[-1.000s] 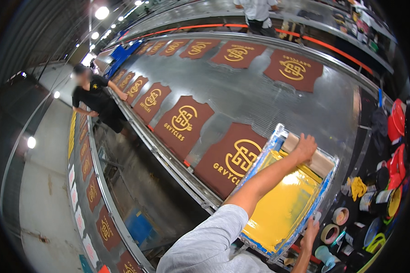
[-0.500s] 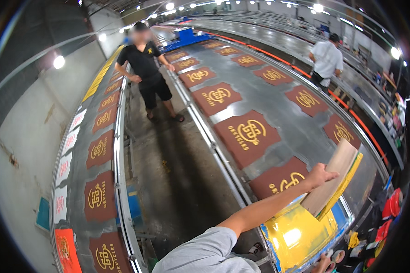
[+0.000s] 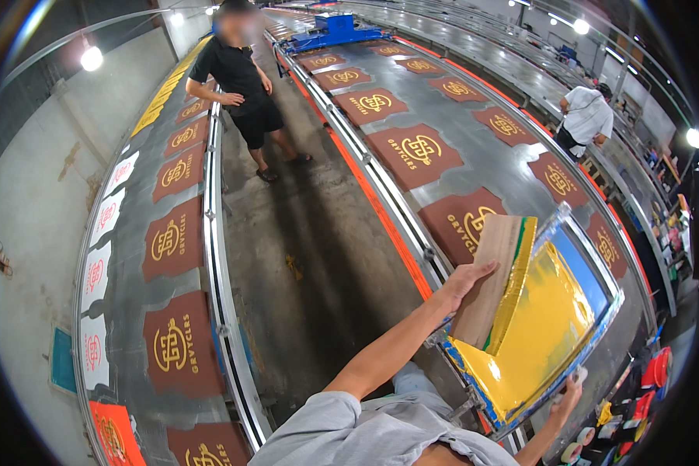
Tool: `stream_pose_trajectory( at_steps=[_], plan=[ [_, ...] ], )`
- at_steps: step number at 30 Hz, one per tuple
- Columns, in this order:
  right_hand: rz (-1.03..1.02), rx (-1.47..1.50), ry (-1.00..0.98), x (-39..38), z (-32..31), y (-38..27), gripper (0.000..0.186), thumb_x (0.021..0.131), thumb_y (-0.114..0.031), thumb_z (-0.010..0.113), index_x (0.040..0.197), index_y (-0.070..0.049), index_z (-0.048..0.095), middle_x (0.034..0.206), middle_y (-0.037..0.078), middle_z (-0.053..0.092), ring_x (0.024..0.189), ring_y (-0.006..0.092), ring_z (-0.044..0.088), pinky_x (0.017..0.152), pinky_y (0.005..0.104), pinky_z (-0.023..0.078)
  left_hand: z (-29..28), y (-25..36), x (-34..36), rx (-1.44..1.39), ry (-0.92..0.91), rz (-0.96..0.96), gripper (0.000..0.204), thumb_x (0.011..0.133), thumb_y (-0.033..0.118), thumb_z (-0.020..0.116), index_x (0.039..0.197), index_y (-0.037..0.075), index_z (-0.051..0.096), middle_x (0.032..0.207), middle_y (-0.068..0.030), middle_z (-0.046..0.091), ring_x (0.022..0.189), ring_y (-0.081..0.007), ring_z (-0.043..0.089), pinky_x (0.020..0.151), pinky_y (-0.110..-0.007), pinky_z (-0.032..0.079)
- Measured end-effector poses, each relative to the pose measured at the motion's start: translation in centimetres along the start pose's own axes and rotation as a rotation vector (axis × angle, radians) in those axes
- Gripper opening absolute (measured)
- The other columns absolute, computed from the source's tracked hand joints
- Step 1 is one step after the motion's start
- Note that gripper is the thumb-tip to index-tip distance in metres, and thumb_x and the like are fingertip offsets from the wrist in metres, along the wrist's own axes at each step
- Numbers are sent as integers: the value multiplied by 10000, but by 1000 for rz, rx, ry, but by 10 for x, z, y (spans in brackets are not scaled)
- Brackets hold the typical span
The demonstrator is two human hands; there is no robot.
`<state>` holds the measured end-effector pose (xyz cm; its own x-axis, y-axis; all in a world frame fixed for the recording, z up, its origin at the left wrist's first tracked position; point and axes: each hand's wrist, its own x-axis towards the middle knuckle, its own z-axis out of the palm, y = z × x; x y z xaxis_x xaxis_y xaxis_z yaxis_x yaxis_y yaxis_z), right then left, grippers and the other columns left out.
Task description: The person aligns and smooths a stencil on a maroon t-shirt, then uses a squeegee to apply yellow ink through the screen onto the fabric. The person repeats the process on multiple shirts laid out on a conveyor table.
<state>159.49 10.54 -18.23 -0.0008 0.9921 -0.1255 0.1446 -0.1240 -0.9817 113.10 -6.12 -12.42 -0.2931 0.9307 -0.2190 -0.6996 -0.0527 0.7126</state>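
My left hand is closed around a squeegee with a wide wooden handle. Yellow ink coats the blade side, and the lower end stands in the ink at the left of a screen printing frame. Yellow ink covers most of the mesh, with a blue band along the far side. My right hand has its fingers curled at the frame's near right edge, beside a small white piece. Just beyond the frame, a brown fabric piece with a yellow print lies on the table.
Rows of printed brown pieces cover this long table and the left one. A person in black stands in the aisle; another in a light shirt is at the right. A blue machine spans the table's far end. Red containers stand low right.
The squeegee in my left hand has moved left and is more upright. The frame appears farther up the view, with my right hand now at its edge. The person in black has taken a hand off the rail.
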Motion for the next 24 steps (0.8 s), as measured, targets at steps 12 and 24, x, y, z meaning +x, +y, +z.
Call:
stream_pose_trajectory(
  at_steps=[12,24],
  plan=[
    [-108,-13,-521,94,488,-87,278,906,-97,597,1168,-16,638,928,-6,639,782,99,583,716,269,477,-270,235,40,-15,361,79,512,892,392,741,1184,-16,638,1088,-114,710,926,-207,709,821,-368,566],
    [-404,-207,-509,114,872,-167,215,913,-69,596,1125,-32,585,915,4,573,825,101,537,723,258,451,-496,463,158,-20,351,199,539,883,384,758,1177,-49,631,1061,-134,711,896,-211,716,798,-366,581]
  ],
)
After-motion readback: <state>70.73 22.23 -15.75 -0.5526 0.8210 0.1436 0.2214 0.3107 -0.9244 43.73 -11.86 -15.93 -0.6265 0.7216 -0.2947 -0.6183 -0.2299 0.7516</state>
